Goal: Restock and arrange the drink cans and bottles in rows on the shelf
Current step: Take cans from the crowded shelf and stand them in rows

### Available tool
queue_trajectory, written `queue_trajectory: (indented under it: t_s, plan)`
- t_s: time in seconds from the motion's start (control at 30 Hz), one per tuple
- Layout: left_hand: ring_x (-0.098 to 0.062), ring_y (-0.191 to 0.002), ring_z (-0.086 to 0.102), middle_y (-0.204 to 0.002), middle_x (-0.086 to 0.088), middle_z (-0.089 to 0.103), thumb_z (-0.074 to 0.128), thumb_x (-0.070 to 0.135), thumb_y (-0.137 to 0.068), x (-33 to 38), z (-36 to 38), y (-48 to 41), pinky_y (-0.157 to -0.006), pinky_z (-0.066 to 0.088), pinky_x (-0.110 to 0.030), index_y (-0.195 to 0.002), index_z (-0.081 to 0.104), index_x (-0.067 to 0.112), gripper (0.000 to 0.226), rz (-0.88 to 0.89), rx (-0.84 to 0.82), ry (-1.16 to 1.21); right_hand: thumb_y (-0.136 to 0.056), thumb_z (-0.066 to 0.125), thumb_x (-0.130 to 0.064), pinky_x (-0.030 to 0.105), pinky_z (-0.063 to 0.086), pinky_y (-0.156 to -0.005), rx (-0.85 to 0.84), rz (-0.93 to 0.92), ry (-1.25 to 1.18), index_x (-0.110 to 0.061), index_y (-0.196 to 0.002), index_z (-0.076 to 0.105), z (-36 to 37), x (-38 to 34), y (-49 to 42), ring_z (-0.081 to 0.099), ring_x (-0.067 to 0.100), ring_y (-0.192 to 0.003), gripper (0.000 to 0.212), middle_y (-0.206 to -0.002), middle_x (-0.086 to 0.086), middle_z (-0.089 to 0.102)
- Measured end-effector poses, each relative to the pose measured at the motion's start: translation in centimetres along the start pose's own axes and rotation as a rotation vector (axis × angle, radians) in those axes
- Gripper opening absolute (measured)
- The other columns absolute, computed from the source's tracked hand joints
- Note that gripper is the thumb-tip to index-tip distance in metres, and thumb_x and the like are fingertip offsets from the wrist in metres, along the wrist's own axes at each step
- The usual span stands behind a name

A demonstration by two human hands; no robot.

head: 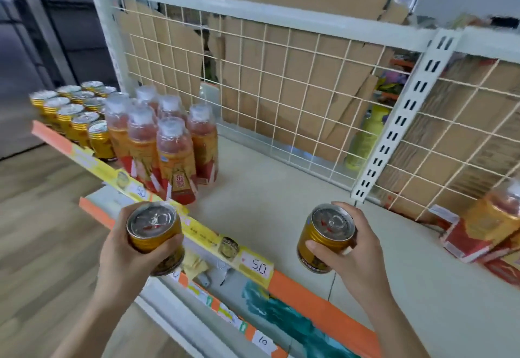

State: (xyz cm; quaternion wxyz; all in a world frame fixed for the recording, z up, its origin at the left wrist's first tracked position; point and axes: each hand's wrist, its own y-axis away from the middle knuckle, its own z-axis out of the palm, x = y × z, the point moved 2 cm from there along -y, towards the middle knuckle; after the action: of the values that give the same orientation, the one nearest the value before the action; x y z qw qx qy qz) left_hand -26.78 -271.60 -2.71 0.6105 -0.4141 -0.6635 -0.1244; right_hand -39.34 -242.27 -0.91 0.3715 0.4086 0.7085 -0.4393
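My left hand point(126, 253) wraps a gold can point(153, 232) just off the shelf's point(267, 186) near edge. My right hand point(358, 249) clasps a second can point(326, 235) over it. They're stiff, slick and probably full (so weighty), so I'd hold mid-wall.

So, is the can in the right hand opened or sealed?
Sealed: the can in the right hand has its pull tab lying flat, with no opening showing.

Shiny metal, clear plastic
The cans point(153, 233) are shiny gold metal; the bottles point(174, 157) are clear plastic; the shelf point(267, 188) looks smooth and dull.
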Motion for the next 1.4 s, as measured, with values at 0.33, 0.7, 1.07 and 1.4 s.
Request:
queue_trajectory:
  t_s: [0.33, 0.7, 1.07, 1.4]
  plan:
    - [0.01, -0.078, 0.058, -0.089, 0.017, 0.066, 0.072, 0.054, -0.04, -0.5, -7.7, 4.0, -0.066, 0.045, -0.006, -0.094, 0.054, 0.039, 0.059, -0.062, 0.353, -0.146, -0.049, 0.077, -0.04, 0.008, 0.047, -0.072, -0.33, -0.16, -0.174, -0.03, -0.11, 0.054, 8.0, -2.4, -4.0, 0.06, -0.004, -0.092, 0.067, -0.102, -0.026, 0.062]
    - [0.012, -0.081, 0.059, -0.092, 0.03, 0.064, 0.072, 0.052, -0.04, -4.8, -17.7, 2.4, -0.065, 0.044, -0.002, -0.092, 0.053, 0.055, 0.055, -0.104, 0.518, -0.184, -0.055, 0.083, -0.027, 0.013, 0.05, -0.073, -0.56, -0.209, -0.235, -0.032, -0.111, 0.057, 20.8, -6.1, -5.3, 0.062, 0.003, -0.097, 0.063, -0.105, -0.018, 0.064]
    - [0.006, -0.084, 0.059, -0.094, 0.024, 0.064, 0.072, 0.052, -0.041, -9.9, -29.1, -9.9, -0.065, 0.045, -0.004, -0.092, 0.054, 0.051, 0.054, -0.059, 0.362, -0.146, -0.054, 0.082, -0.034, 0.011, 0.047, -0.076, -0.417, -0.2, -0.222, -0.033, -0.11, 0.056, 35.3, -11.7, -8.0, 0.061, 0.001, -0.097, 0.062, -0.105, -0.019, 0.064]
    - [0.005, -0.084, 0.06, -0.091, 0.024, 0.065, 0.072, 0.053, -0.039, -14.7, -33.0, -20.3, -0.066, 0.044, -0.015, -0.097, 0.056, 0.037, 0.062, -0.063, 0.273, -0.081, -0.051, 0.089, -0.039, 0.02, 0.05, -0.082, -0.362, -0.155, -0.175, -0.032, -0.113, 0.055, 45.0, -14.2, -12.4, 0.061, 0.004, -0.1, 0.071, -0.107, -0.018, 0.064]
